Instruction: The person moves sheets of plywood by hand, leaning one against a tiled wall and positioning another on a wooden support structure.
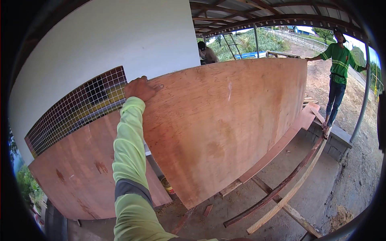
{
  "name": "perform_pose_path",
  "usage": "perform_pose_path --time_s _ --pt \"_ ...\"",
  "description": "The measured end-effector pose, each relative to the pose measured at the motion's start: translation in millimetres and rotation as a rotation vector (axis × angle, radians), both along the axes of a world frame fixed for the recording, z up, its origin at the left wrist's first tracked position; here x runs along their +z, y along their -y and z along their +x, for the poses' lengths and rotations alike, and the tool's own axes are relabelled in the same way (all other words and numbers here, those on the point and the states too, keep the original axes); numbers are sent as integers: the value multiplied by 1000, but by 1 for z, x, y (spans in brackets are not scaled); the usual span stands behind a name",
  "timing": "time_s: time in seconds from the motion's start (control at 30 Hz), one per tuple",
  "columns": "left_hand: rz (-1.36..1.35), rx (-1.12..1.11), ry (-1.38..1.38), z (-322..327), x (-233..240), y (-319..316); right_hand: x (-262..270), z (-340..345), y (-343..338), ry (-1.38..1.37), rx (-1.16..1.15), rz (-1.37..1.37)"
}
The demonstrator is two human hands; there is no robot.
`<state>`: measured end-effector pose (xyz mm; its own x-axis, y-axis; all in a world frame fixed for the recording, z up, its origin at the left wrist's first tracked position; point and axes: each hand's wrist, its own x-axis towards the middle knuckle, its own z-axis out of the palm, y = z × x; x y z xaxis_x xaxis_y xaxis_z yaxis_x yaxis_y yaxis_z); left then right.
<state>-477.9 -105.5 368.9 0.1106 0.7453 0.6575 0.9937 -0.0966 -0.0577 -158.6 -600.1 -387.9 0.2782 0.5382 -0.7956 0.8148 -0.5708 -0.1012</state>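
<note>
My left hand (143, 89), in a yellow-green sleeve, grips the top left corner of a large reddish-brown plywood sheet (223, 126). The thumb lies on the near face, and the other fingers are mostly hidden. This sheet stands on its long edge, tilted in view, and reaches away to the right. Its far top corner is by the hand of a person in a green shirt (339, 63). Behind my arm, a second stained plywood sheet (75, 168) stands below a white wire-mesh panel (87, 102). My right hand is out of view.
A dark wooden pole (277, 188) and a pale timber (286, 200) cross another timber (301, 221) over the concrete floor. The green-shirted person stands at a concrete-block ledge (340, 135), holding a metal post (363, 90). Another person (207, 54) is behind the sheet, near a white wall (150, 36).
</note>
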Motion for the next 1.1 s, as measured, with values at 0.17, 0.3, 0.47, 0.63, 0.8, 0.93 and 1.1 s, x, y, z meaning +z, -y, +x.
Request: perform_pose_path --time_s 0.17,0.3,0.47,0.63,0.8,0.93,1.1 --pt "6 -17 5 3 2 10 17 -5 -35 -36 186 25" --pt "27 -73 22 8 -1 2 50 2 -80 19 581 64" --pt "-27 -82 -37 -18 1 9 249 3 -233 -131 -133 1060" --pt "-64 -145 -20 -18 4 12 474 -39 -380 -55 375 1852" --pt "-61 -191 2 -16 1 19 680 -117 -439 232 529 2162" --pt "27 -176 11 -27 -3 19 727 -163 -469 430 583 1868" --pt "15 -302 5 -39 -4 13 728 -186 -475 390 505 1701"
